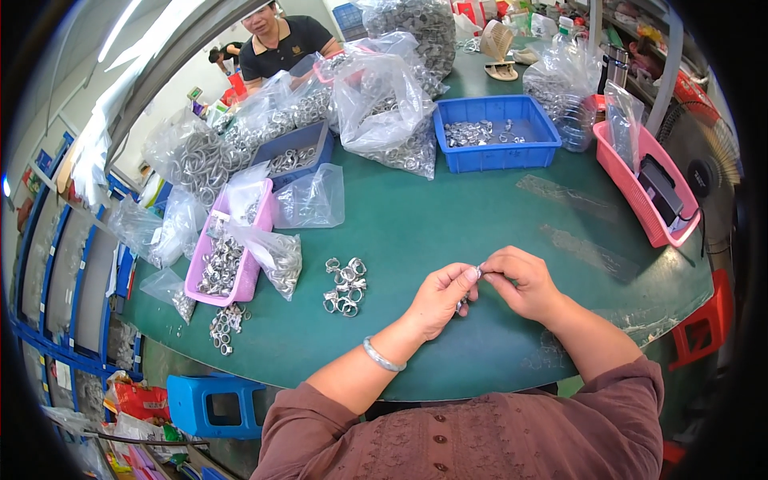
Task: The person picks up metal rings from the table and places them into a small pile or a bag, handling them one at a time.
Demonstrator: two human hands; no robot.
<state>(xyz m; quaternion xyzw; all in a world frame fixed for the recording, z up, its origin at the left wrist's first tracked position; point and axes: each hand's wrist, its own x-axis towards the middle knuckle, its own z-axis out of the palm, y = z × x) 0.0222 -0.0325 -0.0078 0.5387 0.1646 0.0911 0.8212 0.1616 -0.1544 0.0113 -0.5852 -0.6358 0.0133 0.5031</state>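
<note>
Over the near part of the green table, my left hand (442,298) is closed with thumb and fingers around a small silvery metal hose clamp (479,273). My right hand (520,282) pinches the same piece from the other side, so the fingertips of both hands meet and cover most of it. More shiny metal shows below my left fingers, too hidden to make out. Left of my left hand lies a loose pile of ring-shaped hose clamps (346,286). Beyond that pile, a pink basket (253,268) holds many small metal parts (220,268).
A blue tray (498,161) with metal pieces stands at the back, beside clear bags of rings (384,120). On the right are a pink basket (656,228) with a black device and a fan (704,172). Small parts (226,324) lie near the left edge. A person (284,48) sits opposite.
</note>
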